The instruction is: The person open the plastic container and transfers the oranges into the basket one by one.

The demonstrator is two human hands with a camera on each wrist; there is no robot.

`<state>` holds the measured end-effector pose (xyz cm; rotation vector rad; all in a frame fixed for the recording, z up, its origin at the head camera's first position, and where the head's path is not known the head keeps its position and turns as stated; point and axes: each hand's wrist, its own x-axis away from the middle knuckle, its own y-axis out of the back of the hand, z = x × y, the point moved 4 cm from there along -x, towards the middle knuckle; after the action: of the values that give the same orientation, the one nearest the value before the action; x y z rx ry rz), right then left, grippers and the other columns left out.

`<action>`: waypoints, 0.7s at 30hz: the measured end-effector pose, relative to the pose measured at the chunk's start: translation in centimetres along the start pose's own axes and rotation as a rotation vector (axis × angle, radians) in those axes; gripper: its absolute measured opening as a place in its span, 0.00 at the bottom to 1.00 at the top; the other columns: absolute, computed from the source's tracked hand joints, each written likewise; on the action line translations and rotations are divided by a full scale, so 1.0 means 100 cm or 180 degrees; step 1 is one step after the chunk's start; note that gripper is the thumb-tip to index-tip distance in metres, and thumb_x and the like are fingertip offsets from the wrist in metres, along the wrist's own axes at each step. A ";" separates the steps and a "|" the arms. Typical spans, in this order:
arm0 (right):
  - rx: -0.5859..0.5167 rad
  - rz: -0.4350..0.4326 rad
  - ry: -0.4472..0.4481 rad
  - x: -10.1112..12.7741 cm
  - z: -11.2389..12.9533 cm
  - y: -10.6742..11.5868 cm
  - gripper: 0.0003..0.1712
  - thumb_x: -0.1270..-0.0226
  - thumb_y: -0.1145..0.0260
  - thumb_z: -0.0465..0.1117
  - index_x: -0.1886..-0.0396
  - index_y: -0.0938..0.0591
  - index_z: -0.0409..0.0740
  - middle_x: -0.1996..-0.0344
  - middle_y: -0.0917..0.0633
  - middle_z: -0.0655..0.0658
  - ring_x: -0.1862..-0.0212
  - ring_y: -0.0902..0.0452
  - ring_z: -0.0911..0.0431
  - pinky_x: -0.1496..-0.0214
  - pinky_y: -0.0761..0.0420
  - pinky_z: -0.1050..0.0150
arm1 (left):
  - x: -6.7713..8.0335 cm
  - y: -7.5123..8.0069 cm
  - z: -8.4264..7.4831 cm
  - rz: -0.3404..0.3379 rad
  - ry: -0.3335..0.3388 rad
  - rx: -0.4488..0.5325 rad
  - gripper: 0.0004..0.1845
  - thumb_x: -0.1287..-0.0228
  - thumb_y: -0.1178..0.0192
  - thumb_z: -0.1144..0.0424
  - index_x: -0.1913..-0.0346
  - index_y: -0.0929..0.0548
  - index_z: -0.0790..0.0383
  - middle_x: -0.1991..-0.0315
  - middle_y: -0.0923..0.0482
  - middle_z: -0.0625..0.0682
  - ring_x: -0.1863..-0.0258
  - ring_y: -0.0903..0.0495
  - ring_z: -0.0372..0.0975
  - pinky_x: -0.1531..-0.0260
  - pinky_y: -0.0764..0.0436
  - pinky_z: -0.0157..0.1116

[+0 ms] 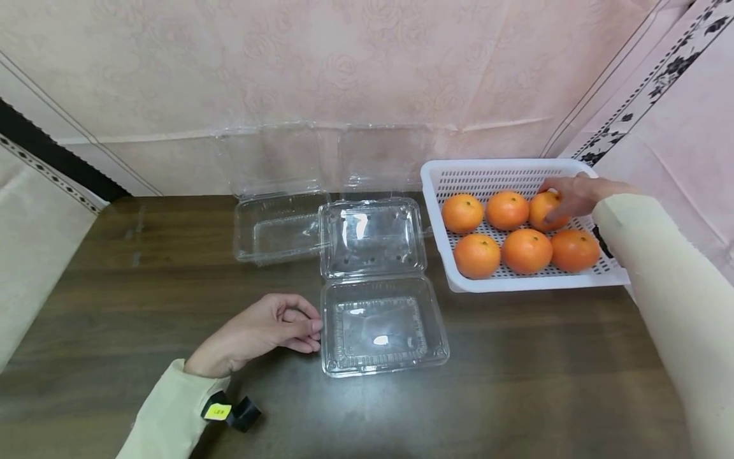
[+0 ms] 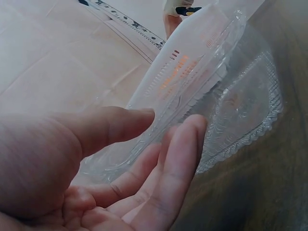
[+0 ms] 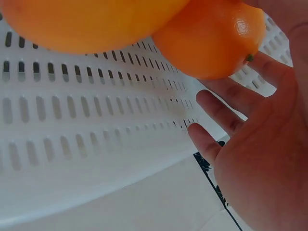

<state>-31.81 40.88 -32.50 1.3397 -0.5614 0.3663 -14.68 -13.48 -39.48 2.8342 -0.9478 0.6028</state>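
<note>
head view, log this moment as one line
right hand: grips round orange fruit in white perforated plastic basket | left hand: fingers touch open clear plastic clamshell box | six oranges in basket

Soft, even light fills the head view; white glare spots sit on the clear clamshell box (image 1: 383,331), and the dark tabletop (image 1: 516,382) shows a dull sheen. Straight edges bow toward the frame borders. Both wrist views are bright, washed out and blurred up close.

Cream sleeves (image 1: 671,287), black-and-yellow wrist strap (image 1: 229,412)
</note>
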 end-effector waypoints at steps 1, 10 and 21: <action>-0.0024 0.0010 -0.0011 0.002 0.000 -0.001 0.57 0.40 0.29 0.67 0.20 0.48 0.54 0.29 0.58 0.20 0.41 0.49 0.22 0.53 0.26 0.18 | 0.000 0.000 0.000 0.0002 -0.0001 0.0004 0.15 0.30 0.35 0.68 0.49 0.24 0.76 0.62 0.11 0.58 0.61 0.10 0.43 0.53 0.09 0.41; 0.0410 -0.0137 0.0262 0.007 0.012 0.006 0.55 0.36 0.30 0.63 0.21 0.47 0.47 0.32 0.51 0.17 0.39 0.45 0.21 0.43 0.34 0.14 | -0.001 0.003 -0.001 -0.0099 -0.0069 -0.0181 0.14 0.24 0.45 0.68 0.45 0.25 0.77 0.59 0.15 0.61 0.58 0.12 0.47 0.53 0.09 0.38; 0.0849 -0.0567 0.0724 0.029 0.035 0.014 0.48 0.32 0.31 0.58 0.22 0.41 0.41 0.30 0.32 0.23 0.34 0.43 0.29 0.37 0.34 0.23 | 0.002 0.015 0.001 -0.0598 -0.0152 -0.0469 0.15 0.21 0.49 0.66 0.41 0.27 0.75 0.51 0.18 0.67 0.53 0.15 0.49 0.51 0.10 0.38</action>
<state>-30.77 37.51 -29.25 1.5662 -0.2054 0.4513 -15.36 -14.84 -39.57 2.7737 -0.6898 0.4277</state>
